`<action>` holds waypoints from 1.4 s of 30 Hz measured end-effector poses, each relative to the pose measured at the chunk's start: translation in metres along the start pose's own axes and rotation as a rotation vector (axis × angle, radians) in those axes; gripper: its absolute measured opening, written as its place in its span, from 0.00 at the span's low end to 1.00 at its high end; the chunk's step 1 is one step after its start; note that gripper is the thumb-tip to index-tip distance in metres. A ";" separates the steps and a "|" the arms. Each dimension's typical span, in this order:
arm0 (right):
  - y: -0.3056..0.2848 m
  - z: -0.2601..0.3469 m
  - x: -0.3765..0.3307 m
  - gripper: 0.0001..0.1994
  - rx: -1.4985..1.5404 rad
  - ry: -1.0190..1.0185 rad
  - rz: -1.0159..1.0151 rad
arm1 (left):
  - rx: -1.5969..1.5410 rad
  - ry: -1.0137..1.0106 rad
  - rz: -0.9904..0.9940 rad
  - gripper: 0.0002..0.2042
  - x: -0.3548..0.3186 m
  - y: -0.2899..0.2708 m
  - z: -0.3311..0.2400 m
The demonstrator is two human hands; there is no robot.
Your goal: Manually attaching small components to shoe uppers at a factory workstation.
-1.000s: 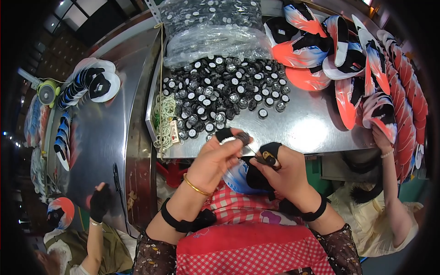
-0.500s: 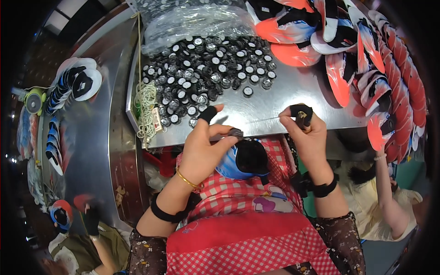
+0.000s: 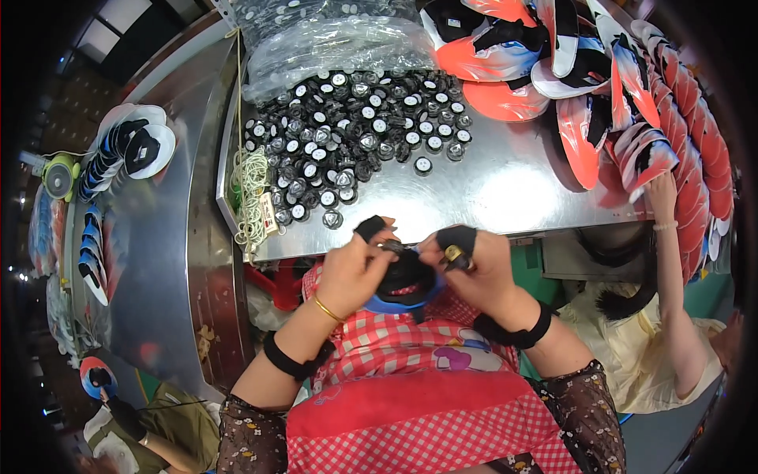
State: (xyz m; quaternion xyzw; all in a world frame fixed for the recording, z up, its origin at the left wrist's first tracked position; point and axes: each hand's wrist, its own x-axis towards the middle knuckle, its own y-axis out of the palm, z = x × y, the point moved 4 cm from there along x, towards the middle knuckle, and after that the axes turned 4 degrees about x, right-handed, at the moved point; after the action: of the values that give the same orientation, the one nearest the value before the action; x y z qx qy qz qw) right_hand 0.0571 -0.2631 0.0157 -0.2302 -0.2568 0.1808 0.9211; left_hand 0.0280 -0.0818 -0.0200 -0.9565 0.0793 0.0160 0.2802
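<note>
My left hand (image 3: pixel 347 272), with a black finger cover, pinches a small dark ribbed piece (image 3: pixel 392 247) at the upper edge of a blue and black shoe upper (image 3: pixel 403 306). The upper lies over my lap, just below the table's front edge. Close beside it, my right hand (image 3: pixel 478 265) has its fingertips pinched together near the same piece. A black cover and a gold-coloured band sit on its fingers. Whatever is between those fingertips is too small and blurred to make out. Red checked apron cloth (image 3: pixel 379 344) shows under the upper.
Many small round black pieces with white centres (image 3: pixel 347 134) are heaped on the metal table (image 3: pixel 505 189), before clear plastic bags (image 3: pixel 339 55). A cord bundle (image 3: pixel 253 193) hangs at left. Orange and white shoe uppers (image 3: pixel 580 142) pile up at right, where another person's hand (image 3: pixel 662 193) reaches in.
My right hand has come down and left, from holding a thin thread drawn out over the table to beside my left hand. The co-worker's hand at right has moved up to the stacked uppers.
</note>
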 end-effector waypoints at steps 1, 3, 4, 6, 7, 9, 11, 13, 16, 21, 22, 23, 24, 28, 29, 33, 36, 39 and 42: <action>0.008 0.005 0.000 0.12 0.140 0.035 0.054 | -0.217 -0.055 -0.020 0.19 -0.002 -0.006 0.004; 0.022 0.010 -0.006 0.16 0.210 0.003 0.103 | -0.286 -0.036 0.046 0.20 -0.004 -0.002 0.016; 0.018 0.024 0.006 0.09 0.198 0.001 0.105 | -0.257 -0.008 0.041 0.19 -0.005 0.002 0.021; 0.004 0.038 0.023 0.03 0.334 0.147 -0.010 | -0.416 -0.034 0.080 0.20 -0.008 0.013 0.014; 0.000 0.033 0.024 0.03 0.480 0.295 -0.128 | -0.416 -0.030 0.079 0.20 -0.005 0.012 0.009; -0.005 0.016 0.024 0.03 0.605 0.414 -0.283 | -0.531 -0.012 0.030 0.21 -0.001 0.008 0.001; -0.006 0.009 0.018 0.05 0.336 0.378 -0.242 | -0.764 -0.077 0.014 0.22 -0.001 0.002 -0.010; -0.008 0.002 0.006 0.06 0.174 0.266 -0.189 | -0.950 -0.131 0.023 0.20 0.002 -0.004 -0.020; -0.005 0.007 0.001 0.07 0.019 0.178 -0.114 | -0.962 -0.150 0.043 0.19 0.002 -0.004 -0.025; -0.007 0.015 0.008 0.06 0.223 0.410 -0.012 | -1.010 -0.181 0.029 0.19 0.006 -0.003 -0.029; -0.008 0.013 0.009 0.06 0.224 0.414 -0.012 | -1.019 -0.173 0.039 0.19 0.008 -0.003 -0.030; -0.007 0.011 0.010 0.06 0.238 0.434 0.027 | -1.028 -0.165 0.048 0.19 0.008 -0.003 -0.031; -0.005 0.009 0.011 0.06 0.252 0.453 0.067 | -1.027 -0.167 0.049 0.19 0.009 -0.003 -0.031; -0.004 0.007 0.009 0.06 0.257 0.472 0.095 | -1.022 -0.157 0.052 0.20 0.009 -0.002 -0.032; -0.003 0.006 0.009 0.06 0.264 0.485 0.100 | -1.018 -0.154 0.050 0.20 0.009 -0.002 -0.033; -0.003 0.006 0.007 0.06 0.322 0.550 0.145 | -0.937 -0.129 0.020 0.21 0.009 -0.003 -0.035; -0.002 0.005 0.007 0.06 0.358 0.566 0.164 | -0.926 -0.080 0.000 0.22 0.010 -0.003 -0.036; -0.002 0.004 0.006 0.06 0.355 0.591 0.199 | -0.926 -0.090 0.021 0.22 0.011 -0.003 -0.034; -0.003 0.007 0.008 0.06 0.427 0.600 0.174 | -0.918 -0.099 0.040 0.20 0.011 -0.004 -0.033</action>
State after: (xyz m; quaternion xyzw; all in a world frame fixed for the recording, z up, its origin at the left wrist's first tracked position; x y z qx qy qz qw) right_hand 0.0603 -0.2593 0.0260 -0.0965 0.0882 0.2325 0.9638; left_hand 0.0392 -0.0982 0.0088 -0.9780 0.0692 0.1004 -0.1691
